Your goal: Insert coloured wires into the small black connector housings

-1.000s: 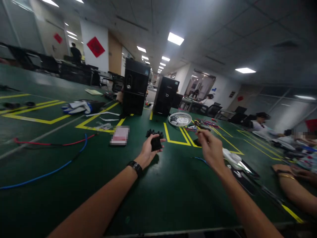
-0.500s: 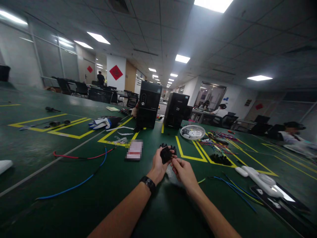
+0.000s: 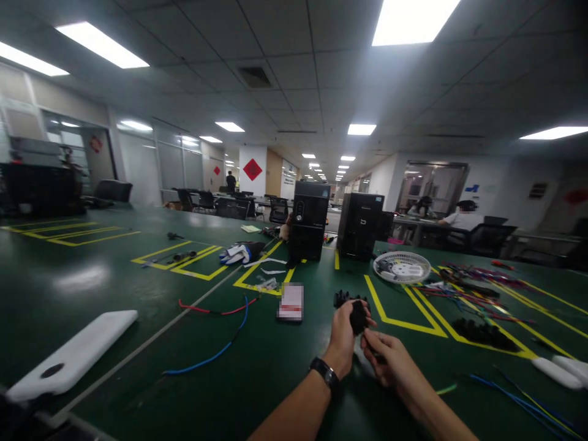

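Out over the green table, my left hand (image 3: 342,343) is closed around a small black part (image 3: 358,317). I cannot make out exactly what kind of part it is. A ridged black piece (image 3: 345,299) shows just behind those fingers; whether it is joined to the part is unclear. My right hand (image 3: 390,358) is pinched close against the lower side of the black part, and whatever sits between its fingertips is too small to tell. A short yellow-green wire end (image 3: 446,389) shows beside the right forearm.
Beyond my hands stand two black computer towers (image 3: 309,220) (image 3: 361,226). A white round basket (image 3: 402,267) and tangled wires (image 3: 478,288) are at right. Left of my hands lie a phone-like object (image 3: 290,302), a blue wire (image 3: 225,349), gloves (image 3: 241,252) and a white device (image 3: 76,355).
The view has swung left, so the table things and my hands appear further right, and the white device at left shows more fully. Both hands stay together at the black part.
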Available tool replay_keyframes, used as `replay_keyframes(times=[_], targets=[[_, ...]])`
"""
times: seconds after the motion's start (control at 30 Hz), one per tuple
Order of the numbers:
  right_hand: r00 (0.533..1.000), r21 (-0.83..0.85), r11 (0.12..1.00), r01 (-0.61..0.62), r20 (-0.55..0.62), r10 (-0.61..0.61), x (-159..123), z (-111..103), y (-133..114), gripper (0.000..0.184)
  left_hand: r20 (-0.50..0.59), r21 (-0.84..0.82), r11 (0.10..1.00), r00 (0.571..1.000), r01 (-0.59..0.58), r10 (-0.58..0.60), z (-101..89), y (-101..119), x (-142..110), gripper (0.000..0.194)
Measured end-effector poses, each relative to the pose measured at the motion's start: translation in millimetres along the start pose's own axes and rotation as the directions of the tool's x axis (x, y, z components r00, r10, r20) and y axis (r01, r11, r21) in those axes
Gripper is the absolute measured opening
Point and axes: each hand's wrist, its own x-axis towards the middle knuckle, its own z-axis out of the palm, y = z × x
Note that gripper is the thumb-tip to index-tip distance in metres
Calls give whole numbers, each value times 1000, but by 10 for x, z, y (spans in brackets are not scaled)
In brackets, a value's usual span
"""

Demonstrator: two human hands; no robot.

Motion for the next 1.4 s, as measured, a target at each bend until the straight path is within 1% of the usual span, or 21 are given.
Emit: replay_keyframes(times=[0.03,0.1,0.2,0.23,0.4,0.47,0.57,0.67,0.8,0.9,0.97,1.03,1.1,1.17,1.2,1.23,1.3,1.4], targets=[[999,13,1000,-23,22,23,16,-8,14,49,14,41,999,999,-31,30,7,-6,-5,35],[997,26,999,-43,60,42,45,-23,41,50,7,101,993,998,-60,60,23,-20,-17,37],[996,33,999,-31,91,28,66,-53,60,51,-58,127,991,997,-43,51,40,-38,-36,42],[995,39,999,-36,92,32,68,-65,56,50,-64,141,989,997,-42,51,43,-43,-39,44],[995,66,994,-90,52,87,53,-96,14,43,11,274,956,994,-103,104,59,-42,-58,48],[996,73,994,-84,42,81,48,-85,23,41,11,319,940,992,-119,122,68,-25,-81,46],[994,103,991,-84,75,77,58,-76,63,42,22,392,912,992,-121,122,60,5,-112,45],[986,117,986,-120,131,104,78,-111,91,42,62,449,882,990,-141,126,36,7,-108,46],[989,137,984,-115,113,100,63,-196,103,40,95,476,856,980,-201,177,33,-49,-95,45],[978,160,974,-161,155,136,27,-239,111,43,92,444,879,985,-174,148,43,-97,-112,45],[973,119,980,-162,184,139,26,-241,120,45,72,396,907,989,-145,127,42,-123,-118,44],[985,-16,995,-102,142,103,49,-221,138,47,-13,345,932,993,-108,120,32,-149,-104,42],[999,-216,976,-1,53,13,71,-190,163,52,-165,293,954,980,-59,112,14,-176,-67,39],[992,-396,910,118,1,-129,63,-161,178,57,-292,231,973,952,-21,90,-6,-191,-14,37],[978,-462,868,184,-1,-208,43,-152,175,57,-332,195,981,939,-20,85,-12,-191,14,37],[960,-513,822,246,11,-281,14,-145,163,57,-354,159,987,931,-28,83,-15,-185,41,36],[917,-595,730,335,29,-398,-58,-139,116,53,-344,74,996,936,-56,78,-1,-157,84,36],[864,-687,613,391,43,-502,-136,-136,33,47,-291,-112,993,957,-37,3,44,-92,117,36]])
